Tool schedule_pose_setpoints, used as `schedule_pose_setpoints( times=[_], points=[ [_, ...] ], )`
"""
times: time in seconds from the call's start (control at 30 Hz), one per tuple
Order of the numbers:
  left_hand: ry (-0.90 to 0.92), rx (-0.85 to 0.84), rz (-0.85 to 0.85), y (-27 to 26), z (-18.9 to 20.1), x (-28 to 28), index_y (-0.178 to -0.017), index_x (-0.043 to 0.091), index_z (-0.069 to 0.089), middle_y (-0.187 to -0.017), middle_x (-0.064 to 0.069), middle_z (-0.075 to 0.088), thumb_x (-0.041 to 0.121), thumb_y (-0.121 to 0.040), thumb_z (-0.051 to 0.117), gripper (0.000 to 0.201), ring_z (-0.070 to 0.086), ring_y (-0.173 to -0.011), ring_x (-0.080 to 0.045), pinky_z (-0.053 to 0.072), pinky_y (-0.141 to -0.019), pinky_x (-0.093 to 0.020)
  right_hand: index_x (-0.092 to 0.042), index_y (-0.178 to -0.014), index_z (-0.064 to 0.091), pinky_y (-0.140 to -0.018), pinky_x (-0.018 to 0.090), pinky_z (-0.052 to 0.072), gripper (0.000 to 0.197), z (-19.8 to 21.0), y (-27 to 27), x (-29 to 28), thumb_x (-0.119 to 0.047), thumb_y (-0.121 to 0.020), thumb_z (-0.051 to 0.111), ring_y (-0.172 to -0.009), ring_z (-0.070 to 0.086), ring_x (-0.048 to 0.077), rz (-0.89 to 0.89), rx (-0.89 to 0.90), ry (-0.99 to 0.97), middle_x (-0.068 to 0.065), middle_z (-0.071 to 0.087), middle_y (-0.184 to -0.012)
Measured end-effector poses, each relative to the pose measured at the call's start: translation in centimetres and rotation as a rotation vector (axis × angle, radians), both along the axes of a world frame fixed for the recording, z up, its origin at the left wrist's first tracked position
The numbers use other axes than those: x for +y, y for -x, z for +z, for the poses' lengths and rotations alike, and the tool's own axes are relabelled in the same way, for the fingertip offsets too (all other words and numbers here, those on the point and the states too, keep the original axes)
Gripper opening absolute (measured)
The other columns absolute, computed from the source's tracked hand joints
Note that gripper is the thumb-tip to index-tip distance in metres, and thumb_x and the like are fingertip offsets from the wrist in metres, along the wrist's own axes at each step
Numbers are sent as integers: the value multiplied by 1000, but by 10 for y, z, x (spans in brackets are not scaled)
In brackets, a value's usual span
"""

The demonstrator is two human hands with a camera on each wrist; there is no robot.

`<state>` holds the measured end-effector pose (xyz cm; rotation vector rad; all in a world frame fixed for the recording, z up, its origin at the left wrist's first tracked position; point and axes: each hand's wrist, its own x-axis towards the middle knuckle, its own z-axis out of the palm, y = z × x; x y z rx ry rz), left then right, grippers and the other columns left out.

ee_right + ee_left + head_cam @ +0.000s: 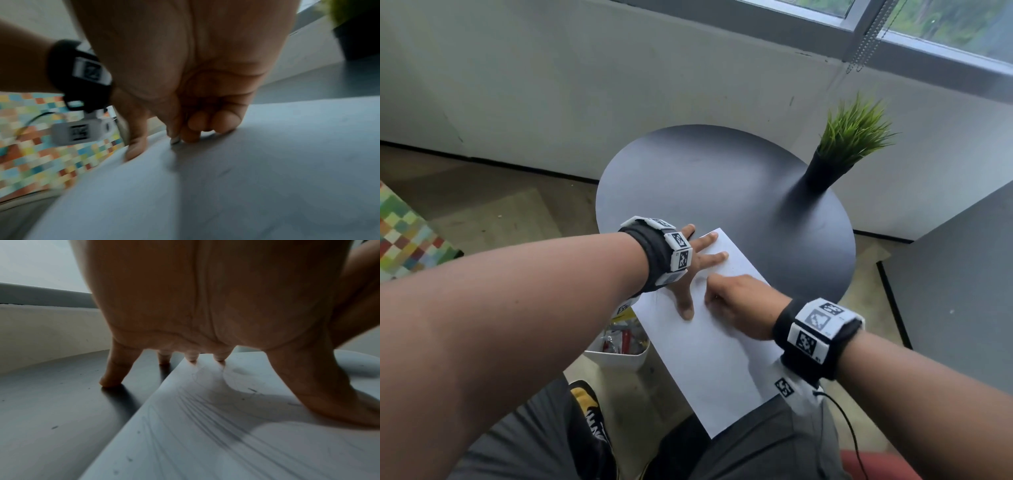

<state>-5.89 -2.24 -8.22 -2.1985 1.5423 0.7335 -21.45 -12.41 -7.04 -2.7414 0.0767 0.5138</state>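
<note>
A white sheet of paper (705, 353) lies on the round dark table (705, 178), its near end hanging over the edge toward my lap. My left hand (697, 270) is spread flat on the sheet's far left corner. In the left wrist view two fingertips and the thumb (320, 394) press the paper (226, 426), which bears faint pencil strokes, while the little finger (115, 373) rests on the table. My right hand (732, 305) sits on the sheet just right of the left thumb. Its fingers (205, 123) are curled under and hold nothing, with a nail and the thumb touching the paper (246, 178).
A green grass plant (852, 137) in a black pot stands at the table's far right. A white bin (619, 353) with scraps sits on the floor under the left arm. A checkered colourful block (404, 236) is at left, a grey cabinet (962, 291) at right.
</note>
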Motion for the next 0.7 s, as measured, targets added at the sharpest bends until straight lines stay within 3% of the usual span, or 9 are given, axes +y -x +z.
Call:
schedule_pose_setpoints(
  times=[0.13, 0.2, 0.33, 0.5, 0.6, 0.7],
  points=[
    [5, -1, 11, 1, 2, 0, -154, 49, -15, -165, 8, -27, 75, -58, 80, 138, -17, -152, -39, 13, -119, -66, -25, -100, 57, -79, 35, 51, 11, 5, -12, -47, -26, -91, 51, -92, 60, 26, -344, -33, 51, 4, 65, -99],
    [4, -6, 6, 0, 1, 0, -154, 49, -15, -165, 8, -27, 76, -58, 80, 138, -17, -152, -39, 13, -119, -66, -22, -101, 56, -77, 36, 50, 12, 3, -11, -42, -24, -92, 49, -91, 59, 28, -324, -68, 78, 6, 65, -98],
    [10, -9, -3, 0, 2, 0, -154, 49, -16, -165, 8, -27, 77, -58, 80, 138, -15, -152, -41, 13, -119, -65, -20, -100, 55, -72, 32, 42, 10, -4, 1, -2, -24, -94, 47, -85, 54, 23, -70, -32, 6, 4, 65, -98],
    [89, 34, 71, 9, 4, 3, -157, 45, -8, -167, 4, -23, 80, -64, 74, 129, -12, -153, -36, 16, -118, -68, -24, -96, 58, -76, 32, 49, 6, 2, -4, -53, -27, -91, 56, -86, 58, 21, -403, -40, -39, 2, 65, -96],
    [212, 33, 165, 7, 2, 21, -158, 43, -3, -166, 8, -24, 83, -70, 65, 118, -9, -155, -25, 16, -116, -69, -25, -92, 58, -75, 33, 49, 2, 1, -4, -73, -26, -91, 56, -85, 59, 20, -455, -44, -31, 2, 65, -94],
    [243, -34, 222, -4, -6, 47, -158, 42, 1, -167, 6, -21, 91, -71, 50, 111, -9, -155, -25, 14, -116, -67, -26, -91, 57, -74, 33, 49, 2, 2, -3, -88, -26, -91, 55, -84, 59, 18, -494, -28, -24, 1, 65, -93]
  ],
)
